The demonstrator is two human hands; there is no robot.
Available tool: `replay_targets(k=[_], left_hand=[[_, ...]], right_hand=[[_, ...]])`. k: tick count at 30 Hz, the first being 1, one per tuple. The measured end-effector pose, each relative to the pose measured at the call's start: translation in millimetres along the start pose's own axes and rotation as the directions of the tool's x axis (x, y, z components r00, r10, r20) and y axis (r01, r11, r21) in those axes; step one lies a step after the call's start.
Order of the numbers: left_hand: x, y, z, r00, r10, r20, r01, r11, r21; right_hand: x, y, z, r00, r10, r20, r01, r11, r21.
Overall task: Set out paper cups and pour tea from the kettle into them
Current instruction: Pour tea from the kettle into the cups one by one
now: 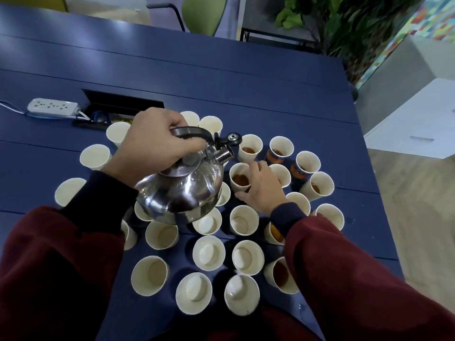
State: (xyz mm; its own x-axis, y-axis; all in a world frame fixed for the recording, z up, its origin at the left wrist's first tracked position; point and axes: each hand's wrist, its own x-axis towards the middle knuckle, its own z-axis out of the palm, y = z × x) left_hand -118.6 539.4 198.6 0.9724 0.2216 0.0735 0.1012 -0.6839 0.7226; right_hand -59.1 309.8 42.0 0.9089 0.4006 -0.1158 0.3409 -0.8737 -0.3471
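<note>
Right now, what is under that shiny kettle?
The kettle, held by the left hand, hangs over a paper cup showing at its right edge and another cup lower left. Anything else beneath is covered.

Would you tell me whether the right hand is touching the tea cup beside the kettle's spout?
Touching: head view shows the right hand pinching the cup between thumb and forefinger.

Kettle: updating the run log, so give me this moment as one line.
phase: pour | left hand grips kettle, tilted | right hand holds tea cup by spout | many cups empty
</note>
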Motion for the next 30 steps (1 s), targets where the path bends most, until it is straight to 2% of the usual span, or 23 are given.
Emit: replay_targets(k=[4, 7, 10, 13, 15, 18, 20, 23, 26, 30], left_hand=[[-15.0, -6.5, -13.4, 0.994, 0.041, 0.1, -0.034, 0.997, -0.074], [-27.1, -11.2, -15.1, 0.991, 0.102, 0.091, -0.095, 0.992, -0.082], [-34.5, -17.4, -17.4, 0.987, 0.149, 0.061, -0.143, 0.985, -0.095], [-43.9, -18.9, -16.7, 0.98, 0.196, 0.046, -0.189, 0.975, -0.118], [-49.3, -18.0, -14.9, 0.98, 0.2, 0.021, -0.194, 0.967, -0.168], [-52.3, -14.5, -17.0, 0.979, 0.204, 0.019, -0.194, 0.952, -0.237], [-53.6, -10.9, -15.7, 0.973, 0.227, 0.04, -0.211, 0.947, -0.242], [-58.1, -4.4, -7.9, 0.982, 0.186, 0.03, -0.173, 0.954, -0.245], [-64.4, 1.8, -1.2, 0.988, 0.157, 0.004, -0.152, 0.964, -0.217], [-71.0, 9.6, 6.6, 0.995, 0.1, 0.001, -0.098, 0.979, -0.179]], right_hand=[[-35.1, 1.5, -11.9, 0.997, -0.066, -0.038, 0.066, 0.998, -0.002], [-59.5, -2.3, -13.7, 0.996, -0.087, 0.031, 0.09, 0.99, -0.106], [-77.6, -16.2, -11.2, 0.988, 0.022, 0.151, 0.01, 0.978, -0.209], [-87.6, -31.1, -4.8, 0.984, 0.117, 0.131, -0.066, 0.938, -0.339], [-91.1, -37.1, -0.1, 0.983, 0.149, 0.106, -0.106, 0.935, -0.338], [-91.8, -38.4, 10.7, 0.987, 0.139, 0.074, -0.115, 0.957, -0.267], [-93.3, -34.5, 15.6, 0.994, 0.105, -0.006, -0.104, 0.978, -0.183], [-98.7, -26.5, 13.1, 0.993, 0.079, -0.083, -0.074, 0.996, 0.055], [-103.2, -22.3, 3.2, 0.992, 0.107, -0.069, -0.078, 0.941, 0.329], [-105.0, -18.3, -3.8, 0.994, 0.096, -0.049, -0.065, 0.899, 0.434]])
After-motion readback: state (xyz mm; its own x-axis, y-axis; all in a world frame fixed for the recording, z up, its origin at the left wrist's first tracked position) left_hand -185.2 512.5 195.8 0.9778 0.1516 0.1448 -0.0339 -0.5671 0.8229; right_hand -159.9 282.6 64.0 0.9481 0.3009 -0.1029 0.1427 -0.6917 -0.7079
